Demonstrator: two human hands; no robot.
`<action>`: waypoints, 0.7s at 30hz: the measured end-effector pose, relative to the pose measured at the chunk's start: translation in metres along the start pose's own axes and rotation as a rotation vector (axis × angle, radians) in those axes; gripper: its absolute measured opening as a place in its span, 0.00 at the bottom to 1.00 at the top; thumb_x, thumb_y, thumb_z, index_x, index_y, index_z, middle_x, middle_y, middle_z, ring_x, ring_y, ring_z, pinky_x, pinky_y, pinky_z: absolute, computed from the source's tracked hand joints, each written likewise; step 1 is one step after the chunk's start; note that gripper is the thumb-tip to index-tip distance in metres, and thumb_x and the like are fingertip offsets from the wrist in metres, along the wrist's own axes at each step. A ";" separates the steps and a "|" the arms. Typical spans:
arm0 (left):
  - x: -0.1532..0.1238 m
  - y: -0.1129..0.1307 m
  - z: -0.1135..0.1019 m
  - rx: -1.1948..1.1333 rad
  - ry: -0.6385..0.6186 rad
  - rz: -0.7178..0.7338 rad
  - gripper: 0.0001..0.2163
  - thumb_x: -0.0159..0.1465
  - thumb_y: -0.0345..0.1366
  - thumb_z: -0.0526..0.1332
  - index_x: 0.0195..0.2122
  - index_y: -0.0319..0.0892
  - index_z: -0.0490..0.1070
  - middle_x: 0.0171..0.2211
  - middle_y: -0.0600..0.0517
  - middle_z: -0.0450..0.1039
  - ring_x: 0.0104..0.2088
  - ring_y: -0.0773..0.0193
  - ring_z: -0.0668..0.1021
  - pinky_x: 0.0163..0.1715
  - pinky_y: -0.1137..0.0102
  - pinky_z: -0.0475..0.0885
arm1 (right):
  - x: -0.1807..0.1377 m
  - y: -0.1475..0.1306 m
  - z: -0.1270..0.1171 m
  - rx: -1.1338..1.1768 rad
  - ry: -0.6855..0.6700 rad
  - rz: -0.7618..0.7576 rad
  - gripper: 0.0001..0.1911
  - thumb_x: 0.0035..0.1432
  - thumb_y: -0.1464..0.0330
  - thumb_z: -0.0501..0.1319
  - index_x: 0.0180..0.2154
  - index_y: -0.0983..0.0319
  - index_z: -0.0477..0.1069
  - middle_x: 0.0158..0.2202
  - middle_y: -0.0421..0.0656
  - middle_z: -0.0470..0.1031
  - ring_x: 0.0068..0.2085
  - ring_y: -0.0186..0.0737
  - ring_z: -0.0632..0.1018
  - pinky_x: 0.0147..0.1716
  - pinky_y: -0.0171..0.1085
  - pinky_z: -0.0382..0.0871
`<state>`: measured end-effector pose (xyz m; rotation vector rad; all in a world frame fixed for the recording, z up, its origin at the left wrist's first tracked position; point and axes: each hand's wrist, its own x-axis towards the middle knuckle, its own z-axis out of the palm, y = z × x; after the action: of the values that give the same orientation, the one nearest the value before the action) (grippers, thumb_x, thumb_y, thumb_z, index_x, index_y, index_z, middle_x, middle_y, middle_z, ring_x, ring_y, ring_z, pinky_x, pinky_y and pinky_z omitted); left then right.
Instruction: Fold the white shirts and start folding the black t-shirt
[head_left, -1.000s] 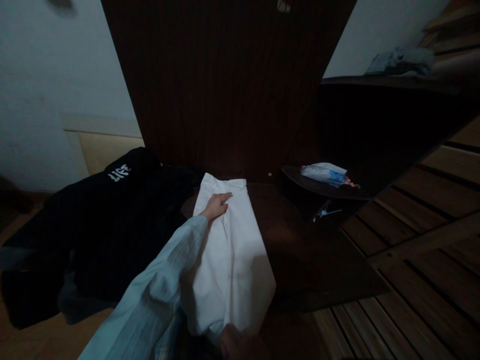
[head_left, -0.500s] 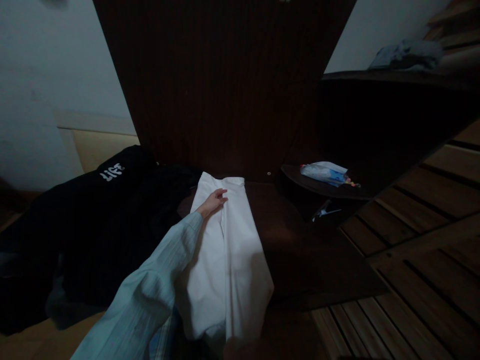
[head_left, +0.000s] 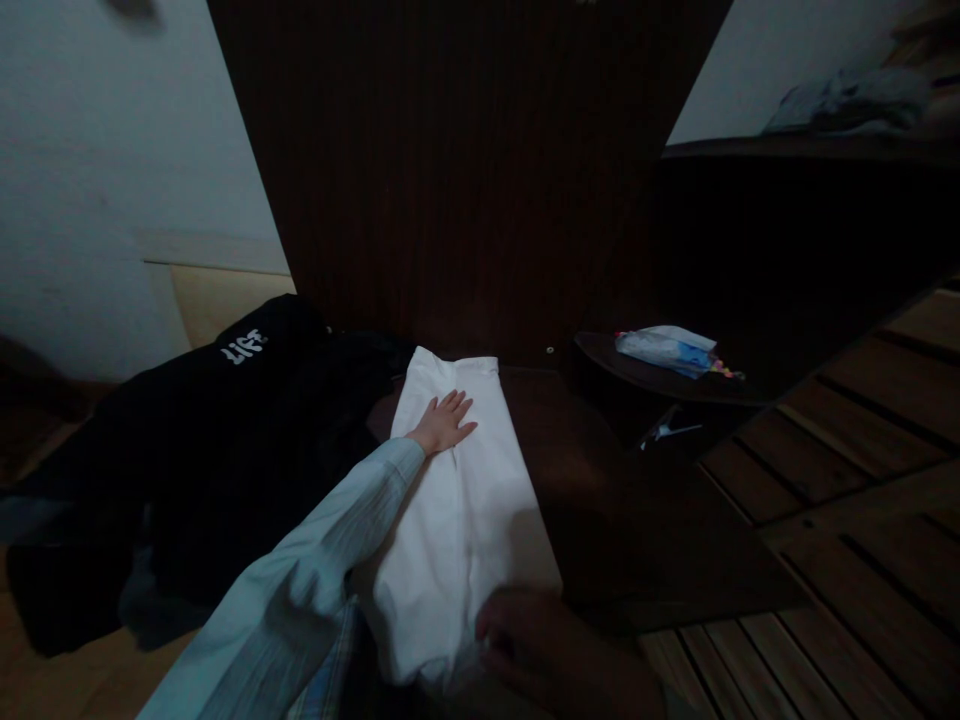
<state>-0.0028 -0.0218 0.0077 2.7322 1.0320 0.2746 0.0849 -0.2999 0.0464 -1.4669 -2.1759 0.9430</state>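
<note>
A pair of white trousers (head_left: 491,480) lies lengthwise in front of me, with the waistband at the far end. My left hand (head_left: 444,422) rests flat on its upper part, fingers spread and holding nothing. Over the lower right of the cloth is my right hand (head_left: 536,640), dark and blurred in shadow. Its fingers look bent near the fabric, but whether they grip it cannot be made out. The lower end of the trousers is partly hidden behind that hand.
Dark clothing with white lettering (head_left: 244,347) is heaped at the left. A dark wooden panel (head_left: 465,180) stands behind. To the right, a small rounded shelf (head_left: 604,365) carries a blue-and-white packet (head_left: 667,350). Slatted wood (head_left: 862,450) lies farther right.
My left hand has gone from pinched fingers to lying flat and spread on the trousers, slightly nearer me. My right hand has come further into view at the lower right. The view has shifted slightly.
</note>
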 end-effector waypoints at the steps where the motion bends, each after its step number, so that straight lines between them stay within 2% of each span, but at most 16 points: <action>1: -0.003 0.000 0.001 0.026 0.001 -0.017 0.25 0.63 0.45 0.46 0.59 0.40 0.53 0.62 0.44 0.49 0.61 0.53 0.51 0.57 0.51 0.48 | 0.013 0.008 -0.014 -0.030 0.016 0.005 0.06 0.57 0.67 0.54 0.34 0.57 0.69 0.33 0.42 0.73 0.33 0.37 0.73 0.34 0.34 0.67; 3: -0.006 0.000 0.003 0.052 0.023 -0.022 0.25 0.63 0.46 0.44 0.59 0.39 0.52 0.62 0.43 0.48 0.62 0.54 0.51 0.57 0.52 0.48 | 0.042 0.023 -0.042 -0.068 0.109 0.003 0.09 0.58 0.69 0.51 0.33 0.59 0.69 0.32 0.42 0.73 0.32 0.35 0.73 0.33 0.33 0.66; 5: -0.006 -0.001 0.004 0.059 0.035 -0.008 0.25 0.63 0.47 0.44 0.59 0.40 0.53 0.61 0.44 0.49 0.61 0.55 0.51 0.57 0.53 0.48 | 0.078 0.041 -0.069 -0.081 0.276 -0.013 0.08 0.57 0.70 0.51 0.32 0.61 0.69 0.32 0.41 0.73 0.33 0.34 0.73 0.34 0.32 0.65; 8: -0.005 -0.002 0.005 0.055 0.036 0.008 0.25 0.63 0.47 0.45 0.59 0.40 0.53 0.61 0.45 0.50 0.61 0.56 0.51 0.57 0.53 0.48 | 0.141 0.079 -0.105 -0.100 0.434 0.014 0.09 0.53 0.74 0.52 0.34 0.62 0.69 0.30 0.41 0.73 0.31 0.34 0.73 0.33 0.32 0.64; 12: -0.009 0.000 0.007 0.058 0.031 -0.002 0.26 0.63 0.47 0.45 0.59 0.40 0.52 0.61 0.46 0.50 0.61 0.56 0.52 0.57 0.54 0.48 | 0.212 0.138 -0.140 -0.014 0.720 0.322 0.11 0.49 0.78 0.52 0.31 0.61 0.71 0.22 0.40 0.71 0.27 0.35 0.72 0.31 0.33 0.63; 16: -0.018 0.005 0.010 0.068 0.016 0.009 0.27 0.62 0.48 0.44 0.60 0.40 0.51 0.61 0.45 0.50 0.61 0.56 0.52 0.57 0.53 0.48 | 0.245 0.179 -0.159 0.062 0.776 0.362 0.10 0.49 0.75 0.54 0.34 0.62 0.70 0.21 0.38 0.70 0.26 0.35 0.72 0.31 0.34 0.64; 21: -0.026 0.009 0.012 0.066 0.034 0.027 0.27 0.62 0.48 0.44 0.60 0.40 0.50 0.61 0.45 0.50 0.61 0.56 0.52 0.57 0.53 0.49 | 0.254 0.203 -0.164 0.140 0.745 0.299 0.08 0.47 0.72 0.55 0.30 0.63 0.71 0.19 0.36 0.69 0.23 0.33 0.70 0.28 0.32 0.65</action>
<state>-0.0137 -0.0472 -0.0039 2.8112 1.0319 0.2975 0.2213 0.0354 0.0039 -1.7390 -1.3589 0.4900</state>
